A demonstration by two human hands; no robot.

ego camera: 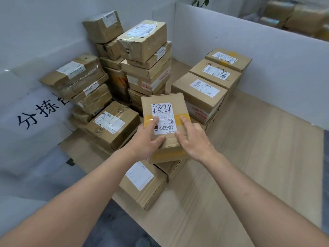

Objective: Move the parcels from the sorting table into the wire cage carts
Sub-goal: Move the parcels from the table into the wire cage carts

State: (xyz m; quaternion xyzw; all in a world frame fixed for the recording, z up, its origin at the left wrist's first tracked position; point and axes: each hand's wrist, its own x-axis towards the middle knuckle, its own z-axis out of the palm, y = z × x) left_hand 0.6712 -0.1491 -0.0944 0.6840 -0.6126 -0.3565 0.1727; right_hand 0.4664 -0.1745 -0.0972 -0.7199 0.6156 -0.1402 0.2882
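A brown cardboard parcel (164,104) with a white label, black handwriting and yellow tape sits in the middle of the view, above a lower parcel (142,186). My left hand (148,139) holds its near left corner, thumb on the label and fingers curled under the edge. My right hand (193,138) grips the near right side, with index finger and thumb lying on top. Many more taped parcels are stacked on the wooden sorting table (249,157). No wire cage cart is in view.
A tall leaning stack of parcels (147,56) rises behind the held one. A lower stack (201,93) stands to the right and another (83,82) to the left. White partition walls (267,56) border the table. A printed sign (39,111) hangs at left.
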